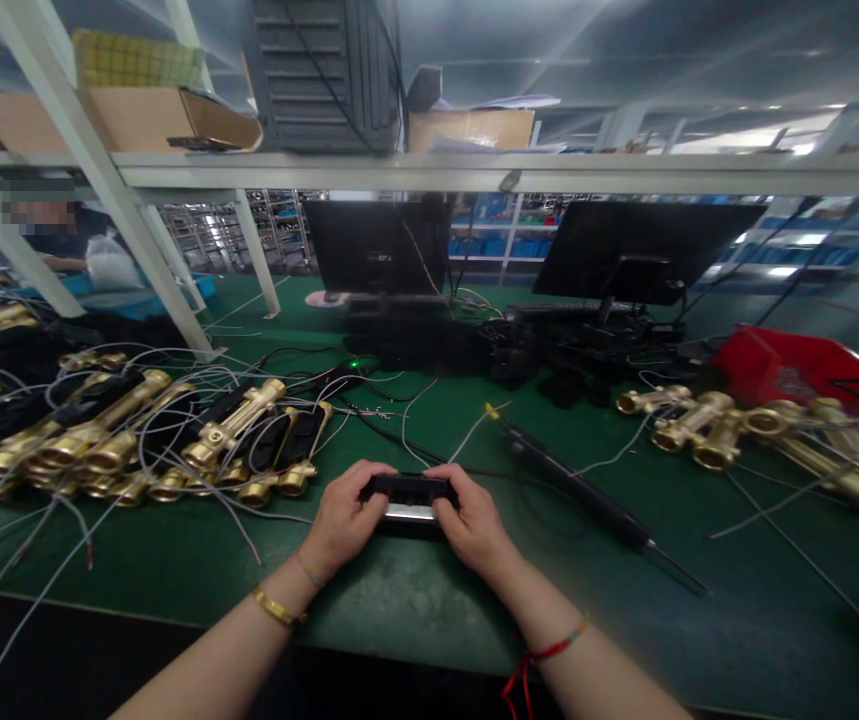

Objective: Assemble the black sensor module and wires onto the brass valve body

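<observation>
In the middle near the table's front edge, a black rectangular housing (410,487) with a pale, shiny strip along its near side is held level. My left hand (344,512) grips its left end and my right hand (474,518) its right end, thumbs on the near side. Its underside is hidden. A thin grey cable stands up behind it, though I cannot tell if it is attached. To the right lies a black electric screwdriver (579,488), its long bit pointing toward the front right.
Brass pipe fittings (230,425) with black housings and grey cables are heaped at left; more brass fittings (699,425) lie at right beside a red bin (796,370). Two monitors (639,250) stand behind under a shelf (459,172). A person (43,240) is at far left.
</observation>
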Available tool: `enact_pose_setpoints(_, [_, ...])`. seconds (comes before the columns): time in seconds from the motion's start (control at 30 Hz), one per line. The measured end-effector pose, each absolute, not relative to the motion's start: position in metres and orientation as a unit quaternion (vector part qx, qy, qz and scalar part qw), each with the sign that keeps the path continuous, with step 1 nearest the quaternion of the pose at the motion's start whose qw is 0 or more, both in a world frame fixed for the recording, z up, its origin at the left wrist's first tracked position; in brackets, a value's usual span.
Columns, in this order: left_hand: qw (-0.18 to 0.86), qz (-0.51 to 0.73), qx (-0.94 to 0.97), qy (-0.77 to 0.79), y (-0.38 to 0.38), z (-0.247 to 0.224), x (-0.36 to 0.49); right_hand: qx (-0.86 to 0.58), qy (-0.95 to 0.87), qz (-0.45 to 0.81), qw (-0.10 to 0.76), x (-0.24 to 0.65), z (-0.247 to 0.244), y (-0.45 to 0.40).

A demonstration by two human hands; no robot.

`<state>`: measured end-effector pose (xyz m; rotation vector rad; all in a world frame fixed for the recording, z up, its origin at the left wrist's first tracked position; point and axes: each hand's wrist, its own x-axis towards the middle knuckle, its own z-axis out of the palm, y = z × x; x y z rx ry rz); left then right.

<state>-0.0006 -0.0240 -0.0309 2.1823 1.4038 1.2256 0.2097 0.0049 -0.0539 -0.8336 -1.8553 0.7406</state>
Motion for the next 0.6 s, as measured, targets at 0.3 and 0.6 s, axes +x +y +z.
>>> enact_pose_setpoints(0.3, [0.128, 0.427, 0.764, 0.466, -0.024, -0.032, -0.002, -0.28, -0.804, 0.286, 0.439, 0.221, -0.05, 0.002])
enact_pose_setpoints(0.6, [0.117, 0.387, 0.808, 0.429, -0.024, -0.031, -0.013, -0.226, -0.833, 0.237, 0.445, 0.223, -0.058, 0.006])
